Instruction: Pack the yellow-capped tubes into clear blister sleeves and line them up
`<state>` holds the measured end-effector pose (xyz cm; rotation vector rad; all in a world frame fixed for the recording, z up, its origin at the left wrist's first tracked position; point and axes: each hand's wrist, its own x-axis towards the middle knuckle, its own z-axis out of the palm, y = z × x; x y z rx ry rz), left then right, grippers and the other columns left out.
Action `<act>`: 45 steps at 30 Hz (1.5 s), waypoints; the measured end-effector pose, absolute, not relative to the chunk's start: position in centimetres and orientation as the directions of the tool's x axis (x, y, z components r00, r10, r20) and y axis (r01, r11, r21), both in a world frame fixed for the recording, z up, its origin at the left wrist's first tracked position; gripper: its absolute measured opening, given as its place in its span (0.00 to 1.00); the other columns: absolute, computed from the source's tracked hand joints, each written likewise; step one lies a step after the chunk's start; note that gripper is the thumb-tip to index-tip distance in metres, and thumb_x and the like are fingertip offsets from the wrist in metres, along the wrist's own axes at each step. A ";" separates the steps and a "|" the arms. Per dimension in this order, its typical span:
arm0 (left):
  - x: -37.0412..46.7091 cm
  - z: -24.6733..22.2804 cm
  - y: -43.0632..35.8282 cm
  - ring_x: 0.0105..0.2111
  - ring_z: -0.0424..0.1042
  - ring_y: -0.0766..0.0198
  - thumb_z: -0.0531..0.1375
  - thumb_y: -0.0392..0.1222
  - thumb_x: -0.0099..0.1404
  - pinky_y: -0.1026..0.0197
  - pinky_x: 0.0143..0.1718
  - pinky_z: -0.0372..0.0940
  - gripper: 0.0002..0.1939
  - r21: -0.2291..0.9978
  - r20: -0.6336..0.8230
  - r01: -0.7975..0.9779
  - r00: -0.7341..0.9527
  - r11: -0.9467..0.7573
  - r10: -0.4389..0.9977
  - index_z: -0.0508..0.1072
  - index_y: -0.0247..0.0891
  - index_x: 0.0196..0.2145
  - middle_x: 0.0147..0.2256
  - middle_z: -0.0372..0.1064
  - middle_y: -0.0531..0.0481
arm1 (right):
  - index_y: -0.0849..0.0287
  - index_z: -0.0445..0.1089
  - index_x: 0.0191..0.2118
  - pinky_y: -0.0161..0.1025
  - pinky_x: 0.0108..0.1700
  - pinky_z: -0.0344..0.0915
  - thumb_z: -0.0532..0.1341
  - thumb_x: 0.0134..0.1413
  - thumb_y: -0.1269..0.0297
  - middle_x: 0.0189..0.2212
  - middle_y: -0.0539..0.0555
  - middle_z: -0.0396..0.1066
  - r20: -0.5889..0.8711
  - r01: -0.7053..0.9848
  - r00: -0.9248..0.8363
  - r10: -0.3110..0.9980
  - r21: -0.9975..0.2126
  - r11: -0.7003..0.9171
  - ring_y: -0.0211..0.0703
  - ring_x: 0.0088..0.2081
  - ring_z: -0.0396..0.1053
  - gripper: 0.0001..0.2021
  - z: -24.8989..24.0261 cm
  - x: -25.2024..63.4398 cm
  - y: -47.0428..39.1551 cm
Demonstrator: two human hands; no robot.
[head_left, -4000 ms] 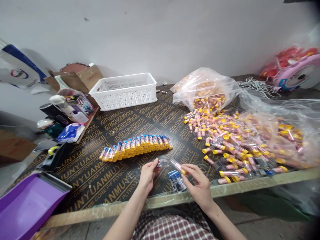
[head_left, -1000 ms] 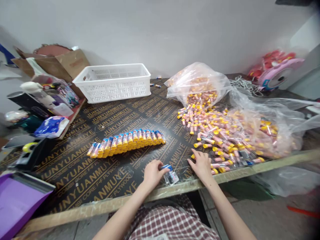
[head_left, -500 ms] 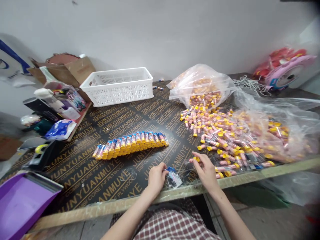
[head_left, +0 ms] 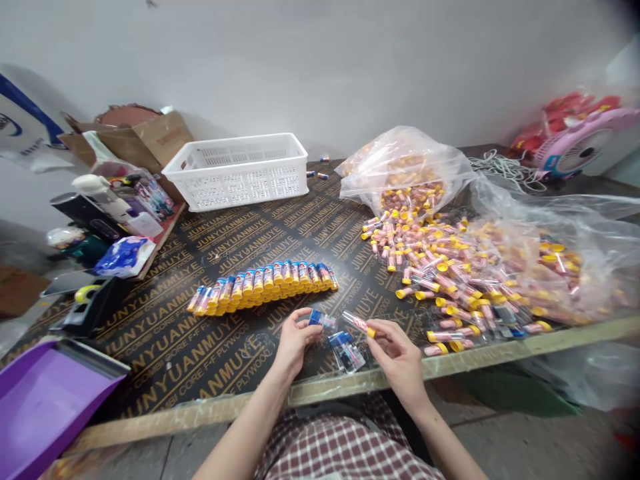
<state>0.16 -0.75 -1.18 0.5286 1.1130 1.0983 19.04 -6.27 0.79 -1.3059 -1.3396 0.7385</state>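
Between the fingers of my left hand (head_left: 296, 337) is a clear plastic sleeve with a blue printed end (head_left: 323, 319), raised above the table. My right hand (head_left: 397, 353) is closed on the yellow cap of a small clear tube with pink contents (head_left: 356, 322); its other end points toward the sleeve, apart from it. Under and between both hands lies a small stack of similar sleeves (head_left: 346, 351). Beyond my left hand stand rows of blue-wrapped tubes with yellow caps (head_left: 263, 283). To the right spreads a heap of unwrapped pink tubes (head_left: 440, 267).
A white plastic basket (head_left: 240, 177) stands at the back. Clear bags (head_left: 405, 157) hold more tubes behind the heap. A purple dustpan (head_left: 50, 407), a tape dispenser (head_left: 93, 310) and bottles line the left side. A pink fan (head_left: 575, 150) stands at far right.
My left hand has lifted a sleeve off the stack and moved slightly left. My right hand has brought a tube leftward from the heap's edge toward the sleeve.
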 end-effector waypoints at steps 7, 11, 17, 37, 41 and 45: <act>-0.3 -1.0 -0.4 0.21 0.68 0.70 0.72 0.45 0.35 0.67 0.24 0.64 0.19 0.734 -0.528 -0.530 -0.053 0.424 0.848 0.74 0.32 0.24 0.23 0.72 0.49 | 0.54 0.71 0.44 0.41 0.39 0.70 0.59 0.54 0.68 0.42 0.56 0.68 0.340 0.340 0.140 0.930 -0.898 0.277 0.45 0.41 0.68 0.11 0.6 17.7 -7.1; -0.5 -1.1 -0.4 0.20 0.68 0.69 0.71 0.49 0.36 0.67 0.23 0.63 0.20 0.770 -0.511 -0.506 -0.125 0.388 0.850 0.73 0.32 0.22 0.21 0.71 0.50 | 0.52 0.71 0.45 0.42 0.40 0.70 0.58 0.55 0.70 0.41 0.56 0.69 0.401 0.407 0.091 0.912 -0.850 0.333 0.46 0.42 0.68 0.13 0.7 17.2 -7.3; -0.5 -1.2 -0.5 0.20 0.69 0.68 0.71 0.52 0.35 0.66 0.24 0.63 0.21 0.785 -0.513 -0.488 -0.168 0.381 0.842 0.72 0.33 0.22 0.21 0.70 0.51 | 0.50 0.70 0.47 0.45 0.47 0.68 0.58 0.54 0.72 0.41 0.55 0.69 0.455 0.469 0.058 0.889 -0.798 0.378 0.46 0.43 0.69 0.16 0.4 16.7 -7.4; 1.2 1.6 -3.7 0.23 0.69 0.68 0.68 0.49 0.47 0.67 0.26 0.64 0.19 0.773 -0.411 -0.322 0.404 0.547 0.817 0.76 0.29 0.31 0.26 0.72 0.46 | 0.52 0.45 0.62 0.50 0.57 0.60 0.54 0.38 0.78 0.62 0.57 0.46 0.330 0.255 -0.273 0.904 -0.881 0.398 0.52 0.58 0.56 0.41 0.1 16.9 -6.4; 1.4 1.8 -4.1 0.23 0.69 0.67 0.69 0.49 0.45 0.66 0.26 0.64 0.20 0.764 -0.426 -0.317 0.406 0.561 0.809 0.75 0.29 0.30 0.25 0.72 0.46 | 0.53 0.47 0.61 0.48 0.56 0.61 0.54 0.37 0.78 0.58 0.58 0.56 0.317 0.159 -0.298 0.900 -0.913 0.374 0.50 0.56 0.59 0.40 -0.2 16.9 -6.6; 1.5 2.2 -4.3 0.23 0.69 0.67 0.69 0.49 0.46 0.67 0.25 0.63 0.20 0.758 -0.433 -0.321 0.404 0.568 0.806 0.74 0.28 0.30 0.25 0.72 0.46 | 0.53 0.49 0.61 0.47 0.56 0.62 0.55 0.36 0.79 0.57 0.58 0.57 0.333 0.109 -0.263 0.905 -0.922 0.371 0.50 0.55 0.60 0.40 -0.6 16.8 -6.7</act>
